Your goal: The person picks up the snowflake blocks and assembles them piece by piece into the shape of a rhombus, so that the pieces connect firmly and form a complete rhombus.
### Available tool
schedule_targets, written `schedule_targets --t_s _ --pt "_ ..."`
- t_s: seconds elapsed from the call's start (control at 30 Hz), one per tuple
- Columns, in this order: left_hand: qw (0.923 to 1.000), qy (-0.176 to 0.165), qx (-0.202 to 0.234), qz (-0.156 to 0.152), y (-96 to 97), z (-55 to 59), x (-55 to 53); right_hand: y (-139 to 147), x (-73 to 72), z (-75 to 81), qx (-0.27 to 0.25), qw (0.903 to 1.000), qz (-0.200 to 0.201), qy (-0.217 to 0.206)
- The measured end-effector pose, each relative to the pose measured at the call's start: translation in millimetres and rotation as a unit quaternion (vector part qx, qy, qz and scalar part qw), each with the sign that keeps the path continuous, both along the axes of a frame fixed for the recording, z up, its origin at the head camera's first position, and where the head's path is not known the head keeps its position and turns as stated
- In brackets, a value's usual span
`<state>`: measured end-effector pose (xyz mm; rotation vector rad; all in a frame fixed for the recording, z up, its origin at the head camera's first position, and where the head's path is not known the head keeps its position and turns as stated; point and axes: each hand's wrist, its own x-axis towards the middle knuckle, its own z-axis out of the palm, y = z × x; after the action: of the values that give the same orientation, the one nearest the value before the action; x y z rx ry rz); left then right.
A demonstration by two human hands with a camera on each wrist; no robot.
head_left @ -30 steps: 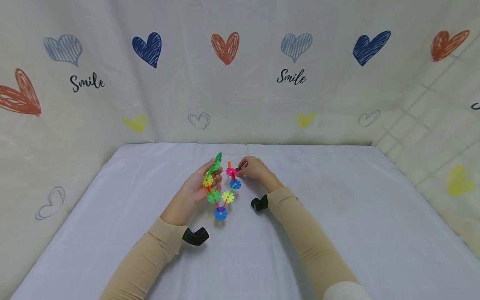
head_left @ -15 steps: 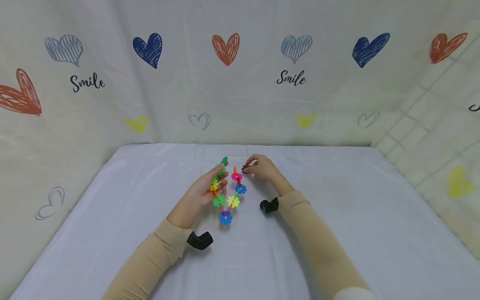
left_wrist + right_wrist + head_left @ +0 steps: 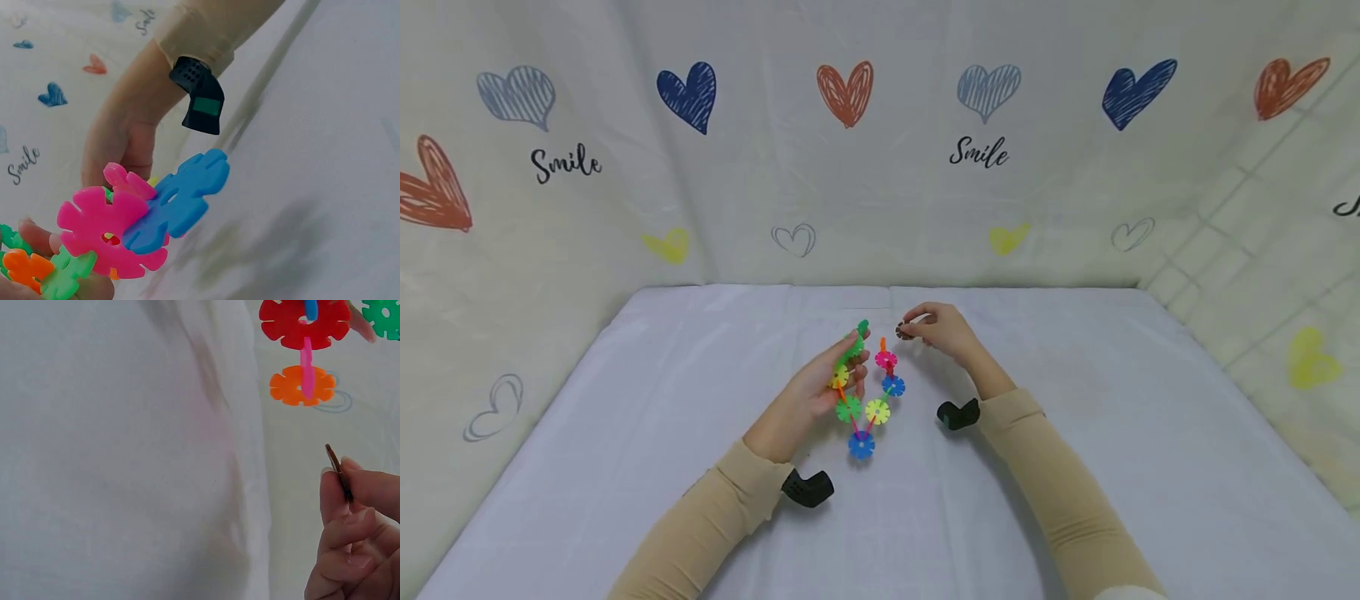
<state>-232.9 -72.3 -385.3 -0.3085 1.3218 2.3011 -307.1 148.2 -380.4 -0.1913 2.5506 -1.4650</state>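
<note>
My left hand (image 3: pixel 820 387) holds a chain of colourful plastic snowflake discs by its green and yellow end. The chain hangs in a V, with a blue disc (image 3: pixel 861 445) lowest. Its free arm rises through a yellow disc (image 3: pixel 877 412) and a pink disc (image 3: pixel 886 359) to an orange disc (image 3: pixel 302 385) at the tip. To the right, my right hand (image 3: pixel 949 330) pinches a dark brown snowflake disc (image 3: pixel 905 332) between thumb and fingers. The right wrist view shows this brown disc (image 3: pixel 339 473) edge-on, apart from the orange one.
A white cloth covers the table (image 3: pixel 1075 400). Behind it hangs a pale backdrop (image 3: pixel 895 200) printed with hearts and "Smile". Black wrist devices sit at the left cuff (image 3: pixel 808 489) and the right cuff (image 3: pixel 958 414).
Both hands have shifted to the right, the right hand farther. The brown disc has moved away from the chain's free end, widening the gap between them.
</note>
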Motion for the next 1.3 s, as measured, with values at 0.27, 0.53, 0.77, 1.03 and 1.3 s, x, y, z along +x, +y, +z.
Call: schedule_targets --t_s 0.27,0.53,0.77,1.03,1.3 --pt "0.9999 -0.001 -0.007 0.01 6.1 -0.3 1.9 -4.0 10.0 10.7 -0.051 0.9986 -0.006 0.012" --pt "0.9999 -0.007 -0.005 0.013 10.2 1.5 3.9 -17.8 21.4 26.8 -0.109 0.9938 0.006 0.022" --pt "0.9997 -0.009 -0.006 0.021 12.4 -0.7 5.1 -21.9 23.6 31.9 -0.115 0.9927 0.016 0.033" --pt "0.9996 -0.016 0.007 0.023 14.7 -1.5 4.0 -24.0 24.6 36.4 -0.098 0.9937 0.029 0.046" --pt "0.9992 -0.025 0.016 0.027 16.1 0.0 2.1 -25.2 21.6 37.1 -0.085 0.9936 0.041 0.062"
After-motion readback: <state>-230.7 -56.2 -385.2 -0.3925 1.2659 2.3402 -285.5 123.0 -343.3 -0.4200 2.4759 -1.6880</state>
